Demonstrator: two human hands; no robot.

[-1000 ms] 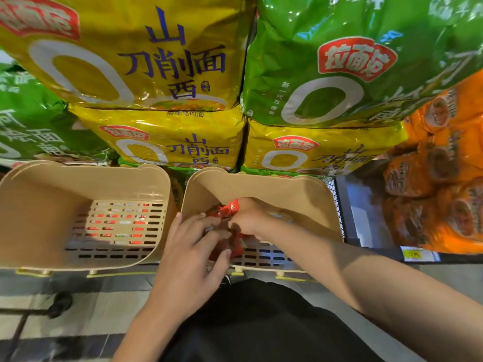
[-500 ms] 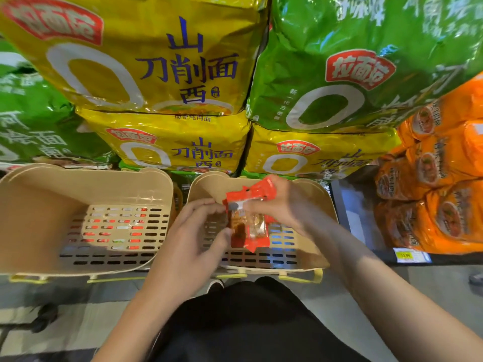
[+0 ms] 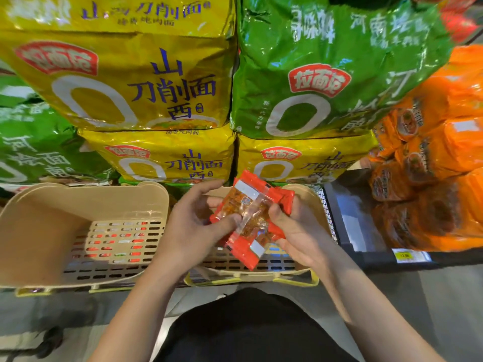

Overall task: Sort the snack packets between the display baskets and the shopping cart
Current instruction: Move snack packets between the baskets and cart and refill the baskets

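Red snack packets (image 3: pixel 251 218) with clear windows are bunched together above the right beige display basket (image 3: pixel 308 267). My left hand (image 3: pixel 193 226) pinches their left side, thumb on the front. My right hand (image 3: pixel 295 231) grips them from the right, with its fingers curled under and behind. To the left stands the left beige basket (image 3: pixel 86 202), with nothing in it; coloured packets show through its slotted floor. No shopping cart is in view.
Big yellow noodle bags (image 3: pixel 162 82) and green noodle bags (image 3: pixel 324 74) are stacked right behind the baskets. Orange packs (image 3: pixel 428 178) fill a dark shelf on the right, which has a yellow price tag (image 3: pixel 407 256). Grey floor lies below the baskets.
My right hand lifted the red packets up out of the right basket. My left hand rose with them and took hold of their left side.
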